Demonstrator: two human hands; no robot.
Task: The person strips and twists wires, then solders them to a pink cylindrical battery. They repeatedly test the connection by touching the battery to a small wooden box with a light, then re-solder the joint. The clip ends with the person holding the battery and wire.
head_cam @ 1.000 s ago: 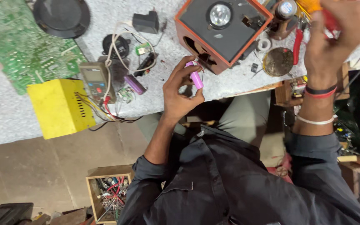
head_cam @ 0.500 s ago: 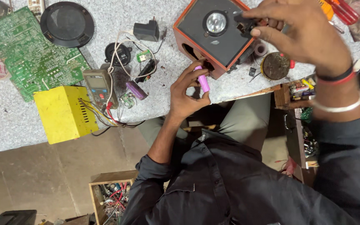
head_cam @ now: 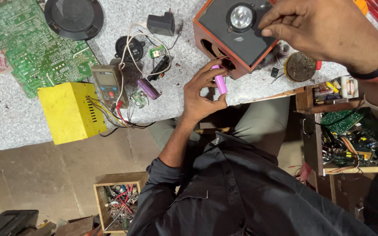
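Evenly lit by soft, diffuse daylight; bright on the speckled desk [head_cam: 14,122], dimmer on the floor below. Faint shadows under the yellow box [head_cam: 71,111]. Small glare spot on the round lens [head_cam: 241,16]. Sharp centre, slight softness on the near right hand [head_cam: 324,30].

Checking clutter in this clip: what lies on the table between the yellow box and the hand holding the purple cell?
In the head view, between the yellow box and the left hand lie a multimeter with its leads, a small circuit board and a second purple cell.
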